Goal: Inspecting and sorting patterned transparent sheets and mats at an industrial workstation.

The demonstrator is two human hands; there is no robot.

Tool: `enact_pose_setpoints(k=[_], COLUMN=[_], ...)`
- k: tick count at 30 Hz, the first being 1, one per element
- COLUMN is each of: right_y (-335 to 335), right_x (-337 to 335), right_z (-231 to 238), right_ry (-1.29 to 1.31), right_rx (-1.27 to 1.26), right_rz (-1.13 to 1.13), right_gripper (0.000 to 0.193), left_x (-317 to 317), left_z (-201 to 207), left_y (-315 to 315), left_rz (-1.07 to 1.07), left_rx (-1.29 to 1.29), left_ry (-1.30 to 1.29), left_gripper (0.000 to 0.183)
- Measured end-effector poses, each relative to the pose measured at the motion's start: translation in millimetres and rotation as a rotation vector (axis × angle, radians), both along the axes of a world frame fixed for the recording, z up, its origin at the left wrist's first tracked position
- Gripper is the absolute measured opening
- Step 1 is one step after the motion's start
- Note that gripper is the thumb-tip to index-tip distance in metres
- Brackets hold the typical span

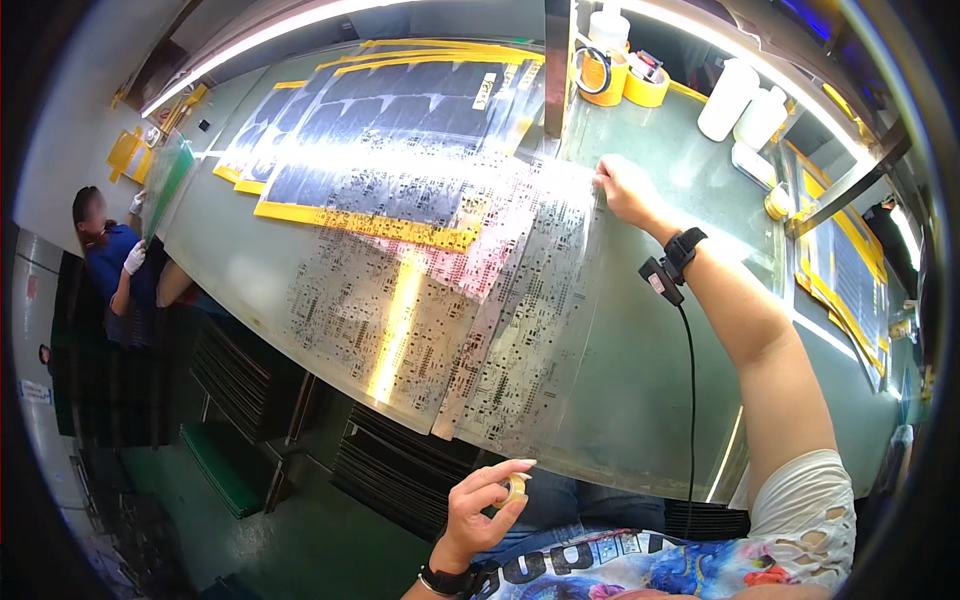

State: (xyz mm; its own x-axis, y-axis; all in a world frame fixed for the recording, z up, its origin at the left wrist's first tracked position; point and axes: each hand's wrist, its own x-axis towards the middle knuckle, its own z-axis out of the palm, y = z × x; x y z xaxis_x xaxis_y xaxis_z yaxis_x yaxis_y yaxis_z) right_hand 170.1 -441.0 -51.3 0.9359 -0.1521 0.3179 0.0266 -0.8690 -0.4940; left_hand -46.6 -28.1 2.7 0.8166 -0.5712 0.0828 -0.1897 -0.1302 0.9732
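Observation:
My left hand (478,515) is near my body, below the table's near edge, with its fingers closed round a small roll of clear yellowish tape (512,490). Stretched out over the table, my right hand (628,195) is closed, its fingertips at the far right corner of a transparent film (530,350) printed with dark circuit patterns. Whatever those fingertips pinch is too small to make out. Another printed film (370,310) lies to the left, and a reddish patterned sheet (490,240) shows beneath. Both films lie flat on the table.
Large dark films with yellow borders (400,120) overlap at the back. White bottles (728,100) and yellow tape rolls (645,85) stand far right, beyond a metal post (557,70). A cable (692,400) hangs from my right wrist. A gloved co-worker (125,260) holds a green sheet at far left.

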Motion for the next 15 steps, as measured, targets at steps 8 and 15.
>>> enact_pose_setpoints(k=[8, 15], right_y=[-2.4, 2.3], right_x=[3.1, 1.0], right_z=[-4.5, -3.1], right_ry=[0.036, 0.016], right_rx=[-0.048, -0.098], right_rz=[-0.025, -0.002], right_gripper=[0.012, 0.012], left_x=[1.1, -2.1], left_z=[2.2, -2.2], left_y=[-2.9, -2.0], left_rz=[0.023, 0.029], left_rx=[-0.032, -0.035], left_ry=[0.120, 0.142], left_gripper=[0.024, 0.023])
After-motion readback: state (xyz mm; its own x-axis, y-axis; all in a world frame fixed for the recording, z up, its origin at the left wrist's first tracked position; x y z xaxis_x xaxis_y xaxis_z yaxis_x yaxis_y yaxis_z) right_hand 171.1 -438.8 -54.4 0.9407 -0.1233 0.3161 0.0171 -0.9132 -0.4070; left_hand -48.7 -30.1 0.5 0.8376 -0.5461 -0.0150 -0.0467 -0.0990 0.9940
